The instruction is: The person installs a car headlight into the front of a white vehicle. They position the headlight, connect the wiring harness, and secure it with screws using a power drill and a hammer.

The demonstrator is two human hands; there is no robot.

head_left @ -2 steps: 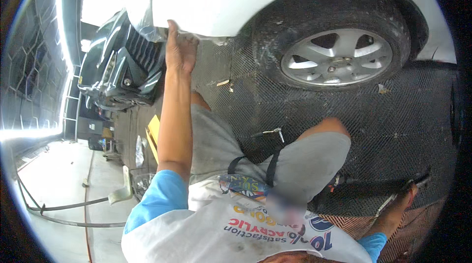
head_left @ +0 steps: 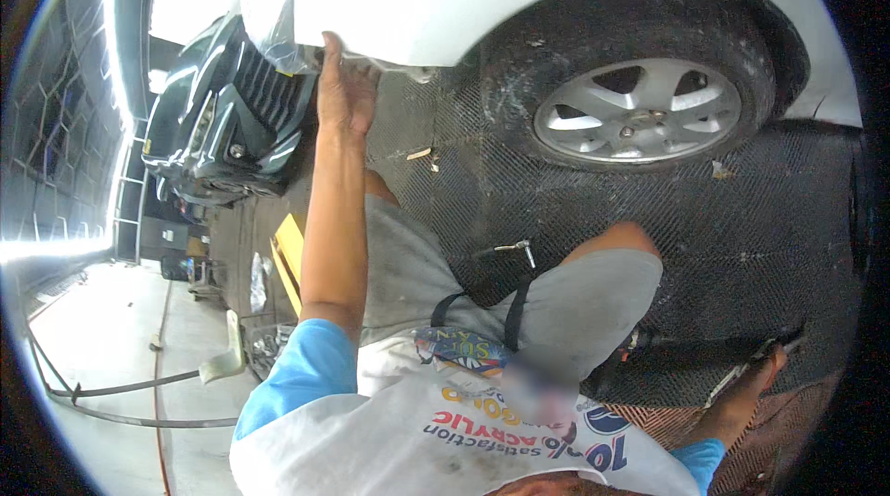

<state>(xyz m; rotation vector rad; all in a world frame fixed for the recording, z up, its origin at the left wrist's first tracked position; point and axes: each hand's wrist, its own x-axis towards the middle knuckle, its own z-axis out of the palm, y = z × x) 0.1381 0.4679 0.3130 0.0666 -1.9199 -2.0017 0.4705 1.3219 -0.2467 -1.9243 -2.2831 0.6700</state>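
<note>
My left hand [head_left: 347, 93] reaches up to the lower edge of a white car's bumper [head_left: 371, 19]. Its thumb lies along the outer face while the fingers curl under the edge, partly hidden. Clear plastic film [head_left: 283, 46] hangs beside that thumb. At the lower right, my right hand [head_left: 771, 368] is closed round the end of a long dark bar [head_left: 714, 350] low over the floor; its exact kind is hard to make out. A ratchet wrench [head_left: 526, 251] lies on the floor between my knees.
A silver alloy wheel [head_left: 640, 111] with a black tyre stands in the white car's arch. Behind my left arm are a dark car [head_left: 227, 116], a yellow block [head_left: 289, 250] and a metal-tube frame [head_left: 139, 389]. Ribbed black matting [head_left: 732, 246] covers the floor.
The picture has shifted very slightly. Both hands keep their places, the left at the bumper edge and the right at the bar.
</note>
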